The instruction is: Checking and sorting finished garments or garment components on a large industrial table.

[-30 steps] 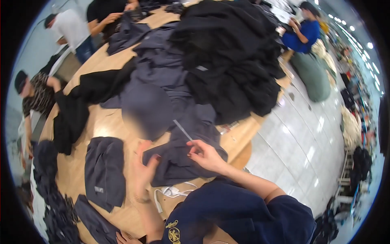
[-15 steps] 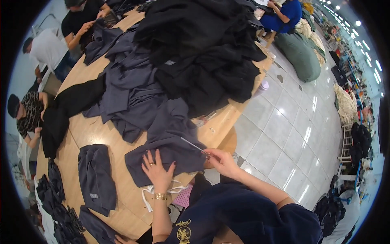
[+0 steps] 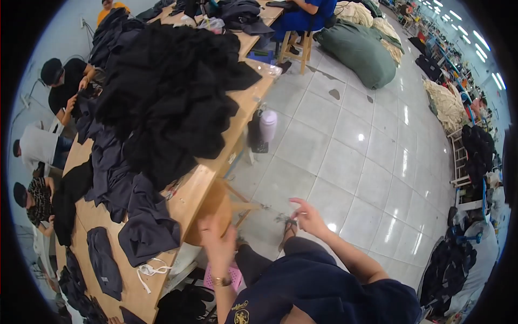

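Observation:
My left hand (image 3: pixel 217 243) is off the table, in front of a round wooden stool (image 3: pixel 215 208). Motion blurs its fingers, and I cannot make out anything in them. Over the tiled floor, my right hand (image 3: pixel 310 218) has its index finger stretched out apart from the others, and no held thing shows. On the table (image 3: pixel 181 216) lies a dark grey garment piece (image 3: pixel 148 243) near the front edge. White cord (image 3: pixel 151 268) lies beside it, and a folded dark grey piece (image 3: pixel 102 262) is further left.
Black garments (image 3: pixel 167 97) are heaped on the table. A lilac bottle (image 3: pixel 268 125) stands beyond the table's right edge, and a pink perforated basket (image 3: pixel 232 278) is below. People work along the left side. A large green sack (image 3: pixel 359 54) rests on the floor ahead.
My view has turned right. My left hand has lifted off the grey garment piece. My right hand has moved away from the table; the thin metal tool it held no longer shows.

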Demonstrator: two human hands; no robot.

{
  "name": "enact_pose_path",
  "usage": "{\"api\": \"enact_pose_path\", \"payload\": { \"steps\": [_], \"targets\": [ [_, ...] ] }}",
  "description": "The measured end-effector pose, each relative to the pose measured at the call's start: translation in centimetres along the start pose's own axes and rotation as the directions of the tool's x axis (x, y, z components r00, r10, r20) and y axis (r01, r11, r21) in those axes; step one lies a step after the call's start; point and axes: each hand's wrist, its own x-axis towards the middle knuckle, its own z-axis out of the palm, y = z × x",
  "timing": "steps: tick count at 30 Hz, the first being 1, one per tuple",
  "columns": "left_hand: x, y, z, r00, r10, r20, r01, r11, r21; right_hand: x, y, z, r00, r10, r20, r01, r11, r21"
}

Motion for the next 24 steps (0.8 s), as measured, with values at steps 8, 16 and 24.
{"api": "enact_pose_path", "payload": {
  "steps": [8,16,24],
  "targets": [
    [1.8,8.0,9.9,0.772,0.275,0.573,-0.273,0.958,-0.092,0.0,2.0,-16.8,0.959,0.194,-0.209,-0.068,0.868,0.492],
    [9.2,6.2,9.9,0.827,-0.102,0.553,-0.127,0.924,0.36,9.3,0.9,-16.8,0.92,-0.04,-0.391,0.158,0.949,0.274],
    [21.2,9.9,17.4,0.688,-0.108,0.718,-0.109,0.962,0.25,20.4,-1.1,-19.9,0.959,-0.09,-0.27,0.078,0.995,-0.056]
  ]
}}
